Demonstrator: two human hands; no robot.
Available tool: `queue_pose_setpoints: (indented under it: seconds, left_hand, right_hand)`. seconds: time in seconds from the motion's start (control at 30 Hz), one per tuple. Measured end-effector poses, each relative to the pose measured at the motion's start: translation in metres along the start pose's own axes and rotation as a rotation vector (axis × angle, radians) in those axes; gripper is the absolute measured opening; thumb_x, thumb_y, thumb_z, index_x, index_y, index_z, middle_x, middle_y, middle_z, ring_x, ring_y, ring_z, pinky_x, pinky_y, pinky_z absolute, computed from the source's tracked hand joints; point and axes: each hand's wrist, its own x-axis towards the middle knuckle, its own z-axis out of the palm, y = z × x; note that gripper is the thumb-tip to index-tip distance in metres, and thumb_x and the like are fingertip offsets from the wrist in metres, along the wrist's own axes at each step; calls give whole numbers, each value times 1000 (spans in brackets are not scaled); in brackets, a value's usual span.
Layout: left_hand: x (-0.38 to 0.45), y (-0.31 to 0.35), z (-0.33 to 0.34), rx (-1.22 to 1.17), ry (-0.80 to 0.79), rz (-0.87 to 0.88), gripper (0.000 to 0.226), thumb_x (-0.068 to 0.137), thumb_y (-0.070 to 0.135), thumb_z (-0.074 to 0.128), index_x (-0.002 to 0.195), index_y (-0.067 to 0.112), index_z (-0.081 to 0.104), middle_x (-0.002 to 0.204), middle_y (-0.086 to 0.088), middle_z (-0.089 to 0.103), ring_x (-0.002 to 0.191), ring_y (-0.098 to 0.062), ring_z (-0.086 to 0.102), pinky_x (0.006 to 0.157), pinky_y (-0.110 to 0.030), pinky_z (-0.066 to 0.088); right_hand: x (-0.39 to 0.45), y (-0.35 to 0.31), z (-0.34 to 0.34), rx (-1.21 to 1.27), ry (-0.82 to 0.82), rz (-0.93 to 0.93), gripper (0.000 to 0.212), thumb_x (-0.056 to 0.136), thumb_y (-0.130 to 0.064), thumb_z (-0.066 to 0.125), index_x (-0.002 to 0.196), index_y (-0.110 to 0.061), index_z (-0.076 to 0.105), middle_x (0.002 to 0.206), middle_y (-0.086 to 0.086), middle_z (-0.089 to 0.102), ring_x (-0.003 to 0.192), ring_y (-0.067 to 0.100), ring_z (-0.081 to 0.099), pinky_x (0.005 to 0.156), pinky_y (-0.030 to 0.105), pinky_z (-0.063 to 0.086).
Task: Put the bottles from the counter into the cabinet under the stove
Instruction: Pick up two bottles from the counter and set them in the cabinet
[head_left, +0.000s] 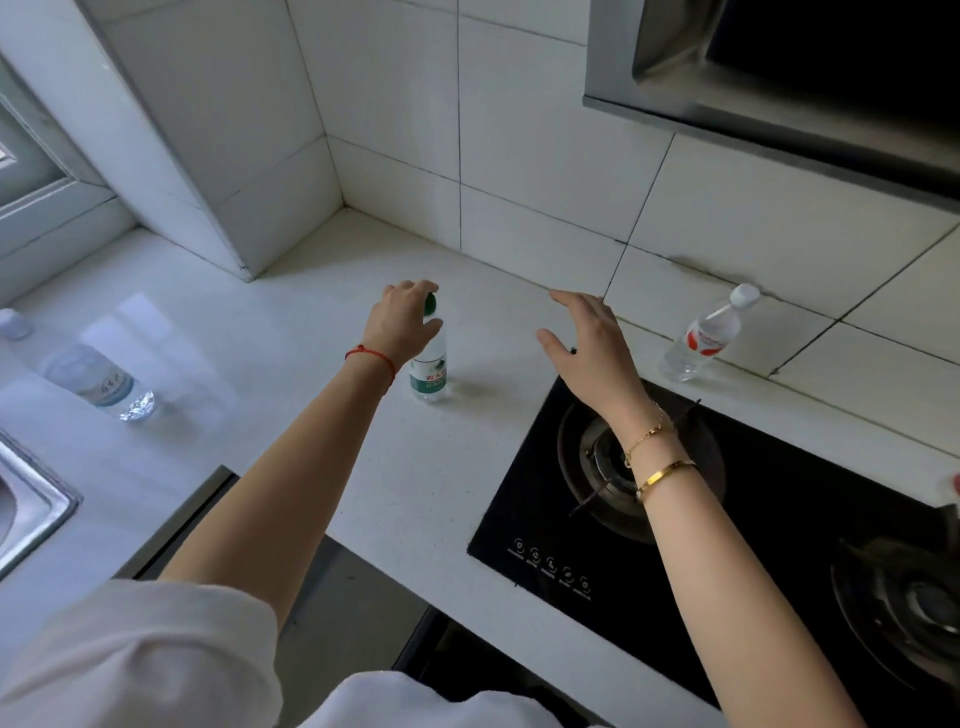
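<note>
A clear bottle with a green cap and green label (430, 371) stands upright on the white counter (291, 332), left of the stove. My left hand (402, 325) is curled around its neck and upper body. My right hand (592, 348) hovers open, fingers spread, above the counter's back edge near the stove's far left corner, holding nothing. A second clear bottle with a white cap and red label (704, 335) stands by the tiled wall behind the stove. A third bottle with a pale label (91, 379) stands at the counter's left. The cabinet under the stove shows as a dark opening (457, 660).
The black glass gas stove (524, 519) has one burner under my right forearm and another at far right. A range hood (779, 104) hangs above it. A steel sink's corner (36, 499) is at the left edge. A tiled pillar juts out at the back left.
</note>
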Motion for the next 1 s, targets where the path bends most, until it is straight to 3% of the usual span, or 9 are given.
queue_pose_setpoints:
  seconds: [0.17,0.37,0.53,0.67,0.8,1.0]
  left_hand:
    - [6,-1,8,-81,42,31,27,86,2,64,113,5,63,108,-19,63,102,-35,57,88,-43,53]
    - [-8,26,17,-97,79,122,26,86,2,64,111,6,63,106,-16,62,100,-32,54,81,-39,51]
    - [-14,61,15,-126,110,194,29,86,2,64,114,7,61,109,-14,61,101,-30,53,82,-37,52]
    - [-20,87,20,-135,115,222,29,85,1,62,114,7,61,110,-13,61,103,-30,52,81,-35,50]
    - [-29,104,26,-141,112,209,28,86,3,62,114,8,60,111,-13,60,104,-29,51,83,-37,52]
    - [-44,117,31,-136,124,184,29,86,4,62,115,9,60,110,-11,61,101,-27,52,82,-37,52]
  right_hand:
    - [4,18,-4,-21,31,22,48,94,-28,56,138,-13,45,140,3,49,134,18,39,112,34,34]
    - [5,70,-38,-122,180,100,45,93,-24,57,135,-9,48,137,7,51,132,24,39,108,30,32]
    - [17,132,-73,-342,283,267,53,89,-24,60,137,-9,45,140,11,45,130,35,36,101,47,37]
    - [29,166,-90,-401,272,396,53,88,-21,57,139,-10,42,144,12,40,129,38,35,99,47,38]
    - [37,189,-97,-374,155,451,50,90,-17,53,138,-9,41,143,15,38,125,40,38,97,49,40]
    - [37,193,-100,-206,175,423,31,85,-2,52,116,-1,47,125,23,45,109,41,49,82,39,43]
